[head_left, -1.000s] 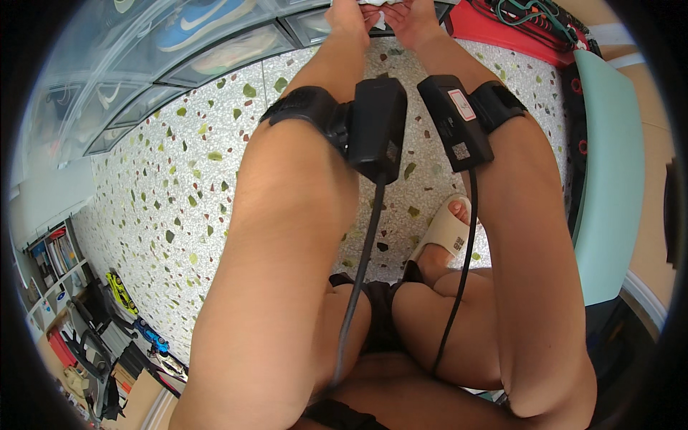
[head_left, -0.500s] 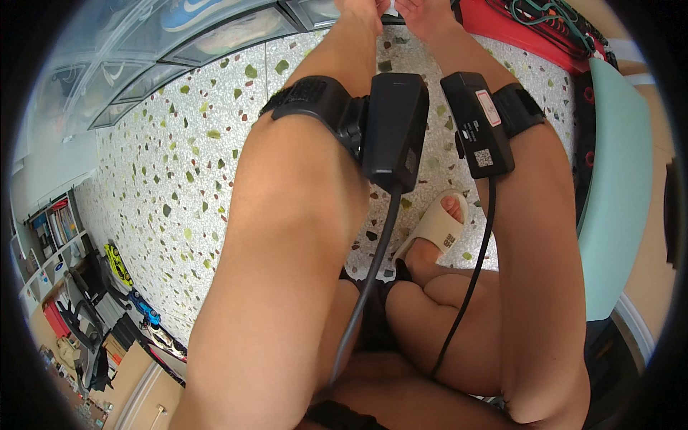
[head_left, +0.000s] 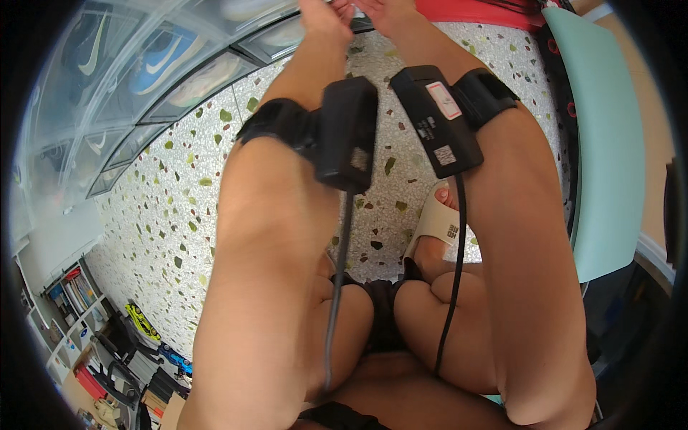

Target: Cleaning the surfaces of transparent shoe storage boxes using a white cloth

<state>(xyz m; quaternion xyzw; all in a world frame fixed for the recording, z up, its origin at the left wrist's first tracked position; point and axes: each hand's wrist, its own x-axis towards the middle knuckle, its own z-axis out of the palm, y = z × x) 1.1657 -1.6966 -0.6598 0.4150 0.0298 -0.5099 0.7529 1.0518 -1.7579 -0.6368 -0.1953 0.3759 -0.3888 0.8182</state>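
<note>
Both my arms reach forward to the top edge of the head view. My left hand (head_left: 328,20) and my right hand (head_left: 385,13) are close together, beside the front of the clear stacked shoe boxes (head_left: 193,93). The picture's edge cuts off most of their fingers, so whether they hold anything is hidden. A black device (head_left: 347,132) is strapped to my left forearm and another black device (head_left: 437,122) to my right. From each, a dark cable runs back toward my body. Blue and white shoes show through the box walls.
Speckled terrazzo floor (head_left: 165,208) lies below. A cream slide sandal (head_left: 437,218) is on my foot between the arms. At the right stands a pale green panel (head_left: 609,158), with a red object (head_left: 473,11) beyond it. Shelves with books (head_left: 75,294) and toy cars (head_left: 143,322) are at the left.
The view has shifted, so more of the shoe boxes shows and the red object is more cut off. Both hands and forearms now appear further left, still close together.
</note>
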